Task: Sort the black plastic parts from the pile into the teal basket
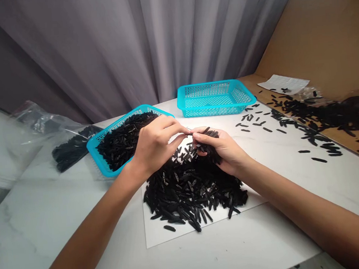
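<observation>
My right hand point(220, 145) is closed round a bunch of slim black pieces point(210, 142), flat and pointed at the ends like small covered clips. My left hand point(155, 143) is closed in a pinch, its thumb and forefinger tips meeting the right thumb and forefinger. A slim dark piece seems to lie between the fingertips, mostly hidden. Beneath both hands spreads a loose pile of the same black pieces point(187, 188) on a white sheet point(157, 236). Some of them show paler undersides with small holes.
Left of the pile stands a blue basket point(107, 173) heaped with black pieces. A second blue basket point(217, 109) is at the back. A clear plastic bag point(45, 122) holds more, far left. Black pieces point(315, 132) scatter rightward beside a paper point(284, 83) and a cardboard wall point(325, 31).
</observation>
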Available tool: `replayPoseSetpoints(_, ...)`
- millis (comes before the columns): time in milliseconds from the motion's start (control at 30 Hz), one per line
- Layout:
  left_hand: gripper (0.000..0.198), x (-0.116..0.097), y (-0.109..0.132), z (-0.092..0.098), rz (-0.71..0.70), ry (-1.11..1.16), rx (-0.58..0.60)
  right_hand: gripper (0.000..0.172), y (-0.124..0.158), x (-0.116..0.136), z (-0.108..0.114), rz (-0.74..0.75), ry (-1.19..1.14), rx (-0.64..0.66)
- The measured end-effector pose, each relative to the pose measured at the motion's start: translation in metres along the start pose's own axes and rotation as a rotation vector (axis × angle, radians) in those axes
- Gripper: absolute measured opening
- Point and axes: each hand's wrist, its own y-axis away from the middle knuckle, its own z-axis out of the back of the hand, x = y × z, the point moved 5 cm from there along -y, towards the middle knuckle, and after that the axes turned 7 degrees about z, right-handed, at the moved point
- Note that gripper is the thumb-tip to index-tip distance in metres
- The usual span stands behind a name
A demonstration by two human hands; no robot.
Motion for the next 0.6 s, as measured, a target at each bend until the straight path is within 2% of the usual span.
replayPoseSetpoints(167, 0.004, 0.003, 0.0, 0.0, 0.045, 0.003, -0.011, 0.02, 0.002, 0.001, 0.002, -0.013, 0.001, -0.033)
replayPoseSetpoints(267, 0.004, 0.024, -0.001, 0.011, 0.22, -0.141, -0.095, 0.023, 0.002, -0.001, 0.003, -0.061, -0.046, -0.091)
replayPoseSetpoints(367, 0.018, 0.048, -0.001, 0.023, 0.426, -0.311, -0.115, 0.025, 0.001, -0.003, 0.004, -0.105, -0.091, -0.129)
replayPoseSetpoints(400, 0.023, 0.051, -0.002, 0.023, 0.461, -0.282, -0.076, 0.026, 0.001, -0.004, 0.004, -0.115, -0.096, -0.132)
replayPoseSetpoints(467, 0.022, 0.045, -0.003, 0.015, 0.466, -0.078, 0.068, 0.027, 0.001, -0.006, 0.004, -0.133, -0.103, -0.134)
replayPoseSetpoints(533, 0.014, 0.024, -0.002, -0.001, 0.39, 0.175, 0.26, 0.026, 0.001, -0.008, 0.004, -0.137, -0.101, -0.122)
replayPoseSetpoints(600, 0.01, 0.001, 0.001, -0.015, 0.318, 0.292, 0.374, 0.022, 0.001, -0.009, 0.002, -0.128, -0.086, -0.099)
